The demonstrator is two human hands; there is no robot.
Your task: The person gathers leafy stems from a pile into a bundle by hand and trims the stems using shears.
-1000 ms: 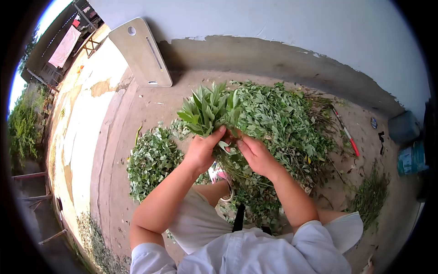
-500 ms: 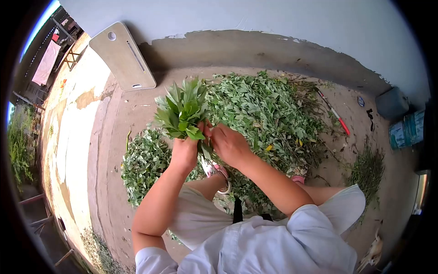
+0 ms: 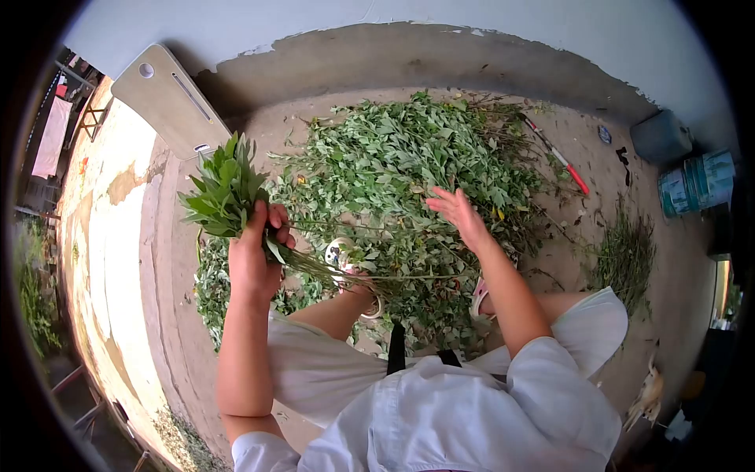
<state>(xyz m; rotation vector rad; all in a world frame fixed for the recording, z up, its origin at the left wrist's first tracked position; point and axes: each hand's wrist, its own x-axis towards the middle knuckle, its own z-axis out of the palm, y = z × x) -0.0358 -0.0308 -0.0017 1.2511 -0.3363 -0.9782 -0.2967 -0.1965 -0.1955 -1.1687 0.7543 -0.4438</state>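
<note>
From my remote seat I am seeing the left hand (image 3: 255,256) grasping a leafy bunch (image 3: 224,185), its fingers wrapping around the stems (image 3: 311,263) just below the leaves. The bunch is leaning up and to the left, out past the left edge of the big pile (image 3: 409,145). Its stems are trailing to the right, passing over the left shoe (image 3: 336,253), with one long stem reaching well beyond the others toward the right shoe (image 3: 479,300).

The right hand (image 3: 462,218) is released, its fingers extending leftward over the pile, well apart from the bunch; I am not managing to tell how high it is hovering.

A smaller heap (image 3: 211,287) is lying below the left hand, partly hidden by the forearm. Behind the bunch, a board (image 3: 169,102) is leaning against the wall (image 3: 472,59). To the right of the pile I am seeing a red-ended tool (image 3: 554,153) lying on the floor, a jug (image 3: 661,137) and a bucket (image 3: 698,184) standing near the wall, and thin greenery (image 3: 623,253) lying nearer the right knee.
</note>
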